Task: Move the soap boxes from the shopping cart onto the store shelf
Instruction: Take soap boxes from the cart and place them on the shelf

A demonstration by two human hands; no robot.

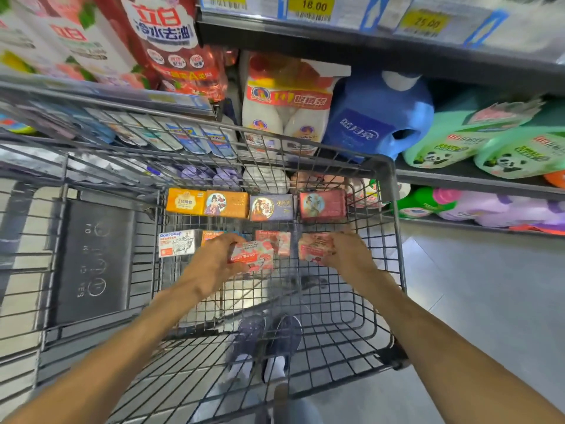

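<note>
Nearest us: our shoes point(266, 338) on the floor point(477, 286), seen through the wire bottom of the shopping cart point(394, 240). Both forearms reach forward into the basket.

Left hand point(211, 261) is closed around a pink "Goat Soap" box point(253, 255), fingers over its top edge, thumb at the near side; the box looks lifted a little off the wire. Right hand point(345, 249) is curled over another pink soap box point(315, 247), fingers on its top and right side. Can't tell whether that one is off the cart bottom.

Same row, cart bottom: white "Goat Soap" box point(176, 243) at far left, orange box point(211, 235) mostly hidden behind our left hand, one more pink box point(275, 240) between the two hands.

Next row back, against the cart's front wall, left to right: orange-yellow box point(185, 201), orange box with a portrait point(226, 204), purple box point(271, 207), red box point(322, 205). They sit side by side, touching or nearly so.

To the left, the folded child-seat flap point(94, 258), dark panel with faint print.

Beyond the cart: store shelf point(477, 180) with green panda-print bottles point(477, 139), a blue detergent jug point(379, 117), a twin white bottle pack point(284, 108) and red refill pouches point(180, 44). Yellow price tags point(313, 6) on the upper shelf edge.
</note>
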